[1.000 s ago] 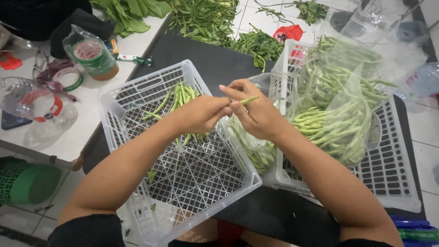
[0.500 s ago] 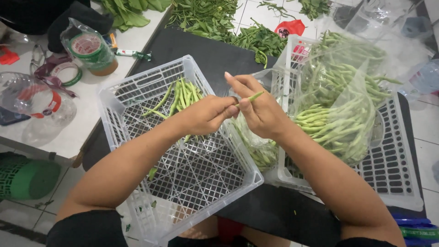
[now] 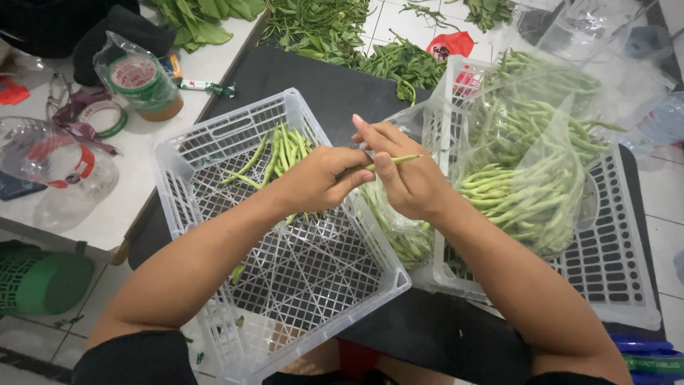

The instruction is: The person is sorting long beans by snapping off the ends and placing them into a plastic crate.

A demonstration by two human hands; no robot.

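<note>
Where both hands meet above white crate's right rim: single green bean point(image 3: 388, 162), held level — left hand point(image 3: 318, 180) pinched on its near end, right hand point(image 3: 402, 178) closed round middle, tip poking out right. White crate point(image 3: 235, 132) below left hand holds small pile of trimmed beans point(image 3: 279, 151). Clear plastic bag of beans point(image 3: 531, 182) lies in second white crate point(image 3: 613, 285) at right. Black desk point(image 3: 320, 78) under both; leafy greens point(image 3: 335, 28) beyond; tape roll point(image 3: 100, 117) far left.

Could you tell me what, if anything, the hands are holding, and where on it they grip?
Both hold one green bean: the left hand grips its near end, the right hand pinches its middle, the far tip poking free.
</note>
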